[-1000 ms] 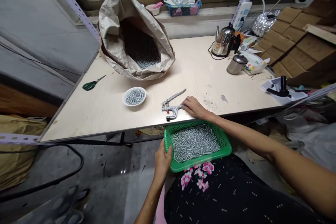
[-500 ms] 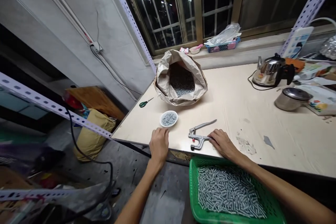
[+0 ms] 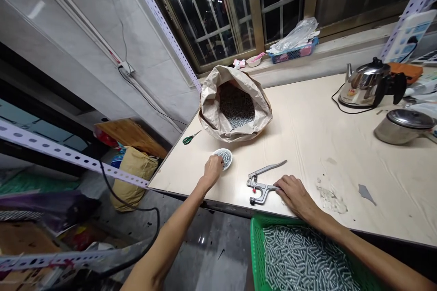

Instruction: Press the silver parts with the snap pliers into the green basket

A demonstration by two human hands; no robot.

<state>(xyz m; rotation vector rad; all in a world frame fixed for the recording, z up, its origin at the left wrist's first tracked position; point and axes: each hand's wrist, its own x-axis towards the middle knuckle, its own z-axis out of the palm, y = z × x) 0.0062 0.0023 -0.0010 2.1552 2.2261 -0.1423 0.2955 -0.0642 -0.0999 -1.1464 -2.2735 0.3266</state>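
My left hand (image 3: 213, 169) is at the left side of a small white bowl (image 3: 228, 167) of short metal screws or pins. Its fingers are curled over the rim, and their tips and anything between them are hidden. On the tabletop, my right hand (image 3: 294, 194) rests with its fingers closed around the end of one handle of grey snap pliers (image 3: 262, 187). The pliers lie flat with their handles spread and the jaw end pointing left. Behind the bowl stands a large open paper sack (image 3: 211, 120) with many similar metal pieces inside.
Below the table's front edge, a green basket (image 3: 256, 245) holds a heap of metal pieces. Green-handled scissors (image 3: 188, 139) lie left of the sack. A kettle (image 3: 365, 84) and a lidded steel pot (image 3: 398, 129) stand at the right. A grey scrap (image 3: 366, 193) lies on the table (image 3: 307, 136).
My left hand has moved forward from the table's front edge to the bowl. My right hand stays at the pliers' handle. The whole view has shifted slightly.
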